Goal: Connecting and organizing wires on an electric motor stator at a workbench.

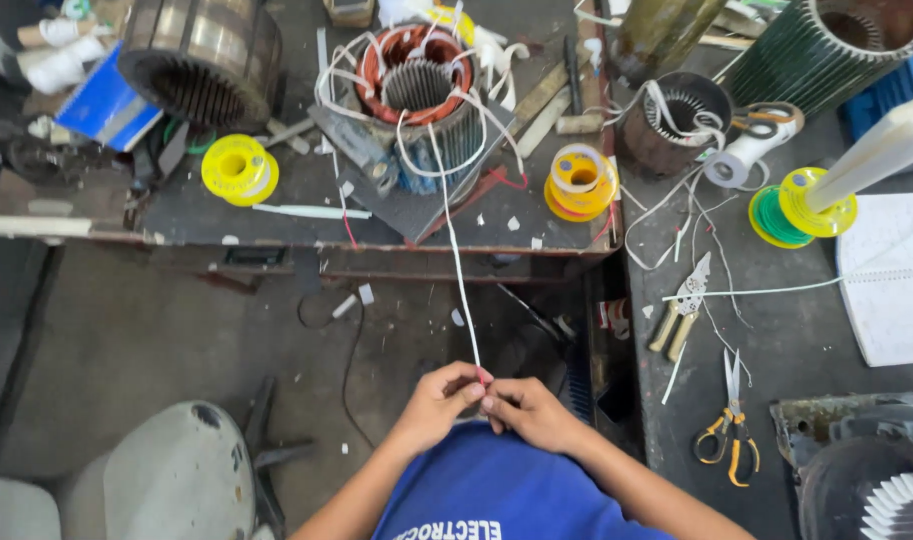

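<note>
We pinch the near end of a white insulating sleeve (457,270) between both hands: our left hand (439,402) and right hand (529,410) meet fingertip to fingertip, closed on it. The sleeve runs taut up to the motor stator (417,95) with copper windings. Just right of the stator sits a yellow spool (581,182); far right lie orange-handled scissors (732,425).
</note>
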